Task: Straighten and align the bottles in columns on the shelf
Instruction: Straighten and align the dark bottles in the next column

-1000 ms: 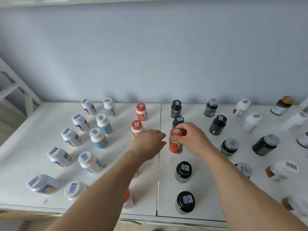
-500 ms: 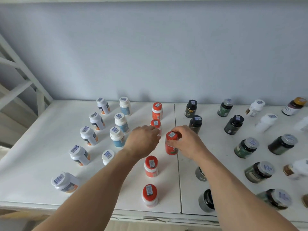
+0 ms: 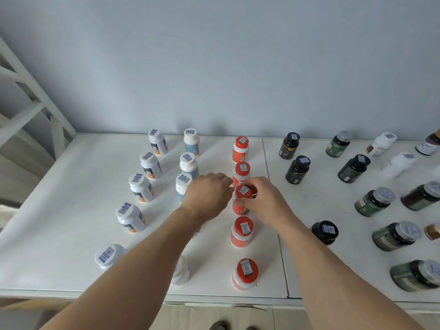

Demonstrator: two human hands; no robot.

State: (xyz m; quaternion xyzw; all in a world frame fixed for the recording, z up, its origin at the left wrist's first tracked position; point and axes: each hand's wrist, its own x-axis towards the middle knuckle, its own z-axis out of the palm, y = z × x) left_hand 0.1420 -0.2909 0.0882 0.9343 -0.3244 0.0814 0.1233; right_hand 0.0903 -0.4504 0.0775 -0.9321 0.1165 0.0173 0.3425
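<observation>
A column of red-capped orange bottles runs front to back down the middle of the white shelf [image 3: 71, 222]. My right hand [image 3: 264, 201] grips the third orange bottle [image 3: 242, 196] by its cap and right side. My left hand [image 3: 207, 198] rests against that bottle's left side, fingers curled. Behind it stand two more orange bottles [image 3: 241, 148], and in front of it another two [image 3: 241, 232]. My left arm hides part of the blue-labelled column.
Two columns of white bottles [image 3: 140, 186] stand on the left half. Dark and green bottles [image 3: 297, 169] are scattered loosely on the right half, some tilted. The wall rises behind; a white slanted frame [image 3: 28, 91] stands at the far left.
My right hand has carried the orange bottle left, from the seam between the shelf halves into the orange column. My left hand has closed in on it. The camera view has shifted left.
</observation>
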